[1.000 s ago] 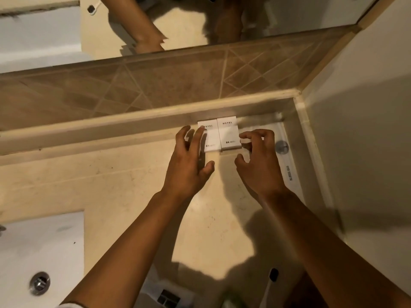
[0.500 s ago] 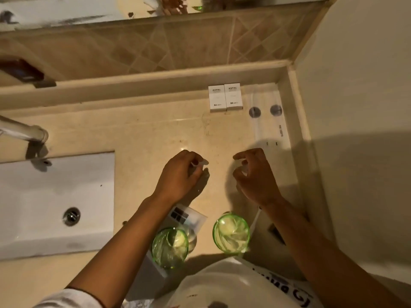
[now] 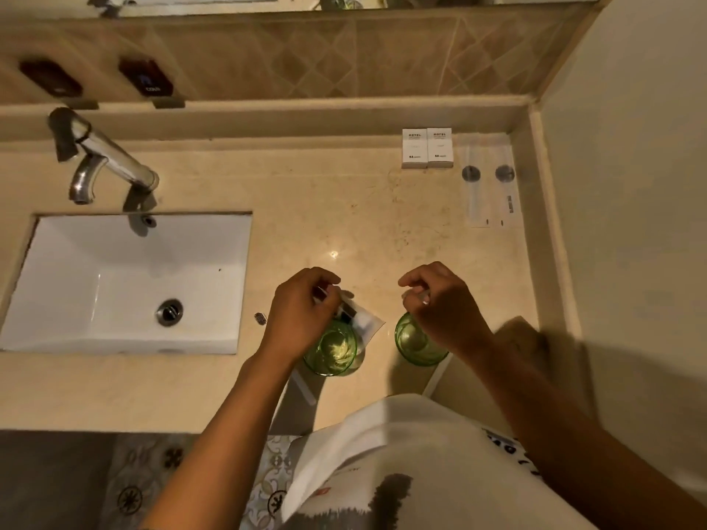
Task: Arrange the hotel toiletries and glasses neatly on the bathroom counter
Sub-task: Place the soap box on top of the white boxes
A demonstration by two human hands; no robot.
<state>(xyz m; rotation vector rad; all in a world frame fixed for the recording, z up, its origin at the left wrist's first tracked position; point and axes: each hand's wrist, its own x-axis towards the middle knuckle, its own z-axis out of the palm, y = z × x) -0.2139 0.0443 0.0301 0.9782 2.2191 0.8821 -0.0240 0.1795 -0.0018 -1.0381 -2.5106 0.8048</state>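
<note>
Our left hand [image 3: 302,315] hovers over the left green glass [image 3: 333,350], covering its left rim; fingers curled, seemingly pinching something small and dark, which we cannot identify. Right hand [image 3: 440,307] curled likewise above the right green glass [image 3: 415,344], hiding its upper right rim; whether it grips anything we cannot tell. A white sachet [image 3: 365,323] with dark print, unreadable, lies partly under the left hand. Upper right of frame: two white boxes [image 3: 427,148] side by side, touching, against the back ledge, each headed "HOTEL"; smaller print too fine to read. Right of them, two clear-wrapped flat packets [image 3: 489,185] with grey discs, their text illegible. Counter [image 3: 344,208] beige; sink [image 3: 126,281] at left.
</note>
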